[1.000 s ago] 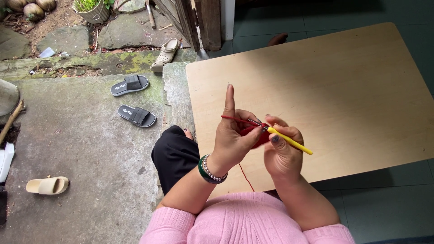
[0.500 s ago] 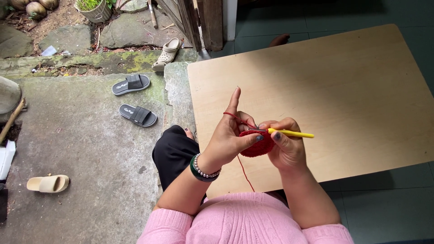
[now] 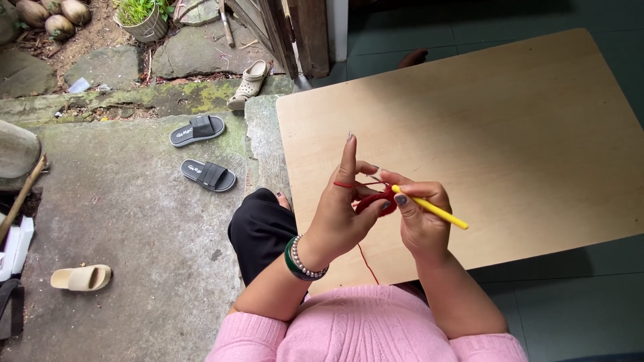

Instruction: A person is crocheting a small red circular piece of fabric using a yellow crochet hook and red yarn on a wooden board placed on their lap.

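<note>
My left hand (image 3: 343, 208) pinches a small red crochet piece (image 3: 374, 200) between thumb and fingers, with the index finger raised and red yarn (image 3: 343, 184) looped over it. A strand of the yarn hangs down toward my lap. My right hand (image 3: 419, 214) grips a yellow crochet hook (image 3: 436, 210), its tip pushed into the red piece and its tail pointing right. Both hands hover above the near edge of a light wooden table (image 3: 483, 127). Bracelets sit on my left wrist, and I wear a pink sweater.
On the concrete floor to the left lie two grey slide sandals (image 3: 204, 151), a beige sandal (image 3: 82, 277) and a cream clog (image 3: 249, 82). A potted plant (image 3: 142, 17) and coconuts (image 3: 54, 17) stand at the far left. A wooden door frame (image 3: 295, 30) rises behind the table.
The hook swung from pointing down-right to level, then back down-right, with its tip kept in the red piece. My left index finger stayed raised with the yarn over it.
</note>
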